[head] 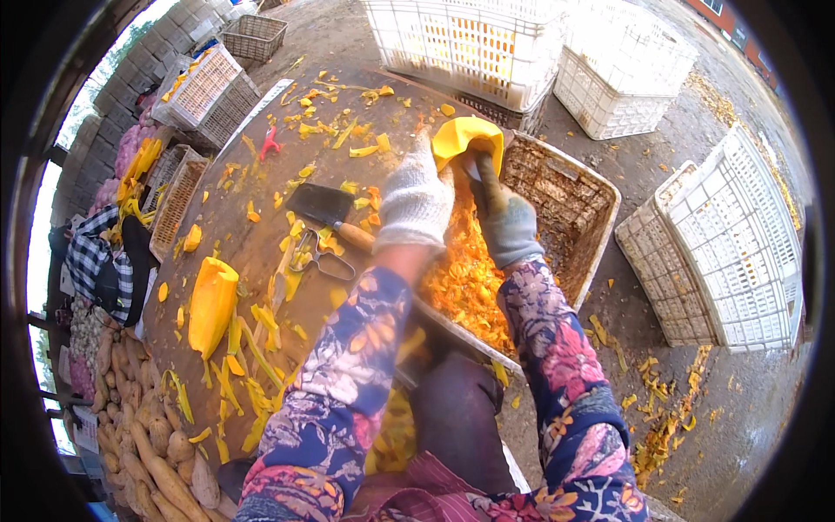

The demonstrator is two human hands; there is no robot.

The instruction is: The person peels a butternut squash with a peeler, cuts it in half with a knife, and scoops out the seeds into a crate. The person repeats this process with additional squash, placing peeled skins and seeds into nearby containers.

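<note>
My left hand (417,196), in a white knit glove, holds a hollow peeled squash piece (464,140) over a plastic crate (597,196). In its opening, my right hand (505,215), in a dirty grey glove, grips a metal tool, mostly hidden. Orange squash pulp and seeds (466,280) fill the crate's near left part. On the table (248,228) to the left lie a cleaver (319,203) with a wooden handle, a metal-handled peeler (319,254), a red peeler (269,145) and a peeled squash piece (212,307).
White crates (470,59) with orange pieces stand beyond the table; more stacked crates (717,254) stand at the right. Whole squashes (153,437) are piled at the lower left. Peelings (672,417) litter the floor. A person in a checked sleeve (101,261) is at the far left.
</note>
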